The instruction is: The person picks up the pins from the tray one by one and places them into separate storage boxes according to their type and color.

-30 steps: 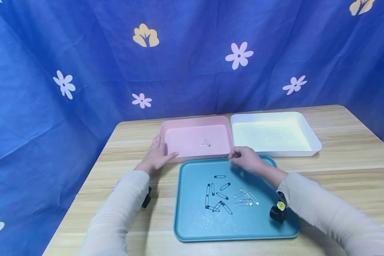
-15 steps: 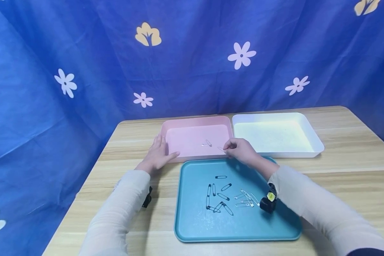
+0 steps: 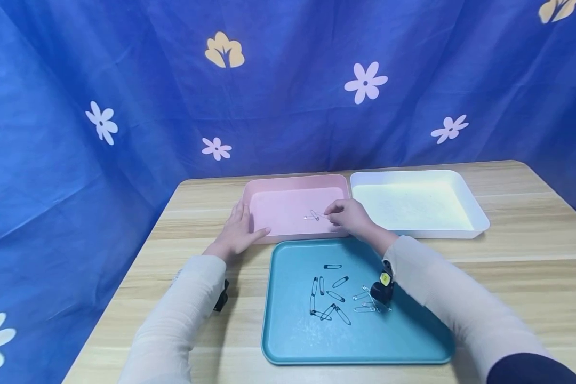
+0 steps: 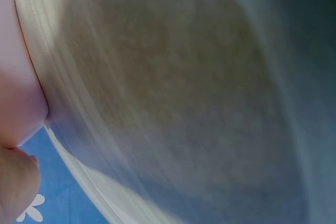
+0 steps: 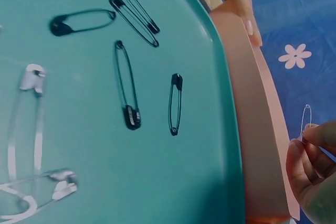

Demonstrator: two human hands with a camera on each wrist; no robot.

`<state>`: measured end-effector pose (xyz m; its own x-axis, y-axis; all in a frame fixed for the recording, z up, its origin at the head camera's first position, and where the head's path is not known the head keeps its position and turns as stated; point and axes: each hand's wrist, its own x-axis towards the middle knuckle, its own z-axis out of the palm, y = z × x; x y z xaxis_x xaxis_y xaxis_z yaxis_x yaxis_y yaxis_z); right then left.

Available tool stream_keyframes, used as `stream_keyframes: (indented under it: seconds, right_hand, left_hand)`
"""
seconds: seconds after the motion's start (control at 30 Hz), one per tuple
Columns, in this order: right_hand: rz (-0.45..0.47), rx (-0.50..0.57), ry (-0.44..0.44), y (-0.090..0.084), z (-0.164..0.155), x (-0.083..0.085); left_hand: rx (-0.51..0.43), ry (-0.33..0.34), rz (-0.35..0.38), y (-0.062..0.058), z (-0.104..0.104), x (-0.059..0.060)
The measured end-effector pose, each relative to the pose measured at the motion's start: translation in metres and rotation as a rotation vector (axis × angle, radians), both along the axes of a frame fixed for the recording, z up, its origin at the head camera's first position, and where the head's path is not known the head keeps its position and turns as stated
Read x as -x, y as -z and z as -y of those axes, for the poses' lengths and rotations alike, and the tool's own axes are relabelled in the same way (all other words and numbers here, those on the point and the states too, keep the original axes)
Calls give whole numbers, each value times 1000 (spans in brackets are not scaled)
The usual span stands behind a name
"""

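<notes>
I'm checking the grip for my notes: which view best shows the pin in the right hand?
The right wrist view: the silver pin stands out against the blue cloth, its looped end and legs clear above the right hand. The head view shows only a faint sliver against the pink tray; the left wrist view doesn't show it.

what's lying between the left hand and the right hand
The head view shows the pink tray between left hand and right hand, with silver safety pins lying in it.
</notes>
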<state>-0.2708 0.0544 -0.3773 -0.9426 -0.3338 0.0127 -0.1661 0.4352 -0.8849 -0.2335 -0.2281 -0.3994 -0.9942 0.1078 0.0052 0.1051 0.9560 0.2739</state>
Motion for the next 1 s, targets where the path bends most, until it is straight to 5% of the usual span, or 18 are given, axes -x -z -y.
stream_keyframes:
  seconds: [1.0]
  right_hand:
    - [-28,-163,50,12,36,46]
  left_hand:
    - [-3,0,15,-4,-2,-1]
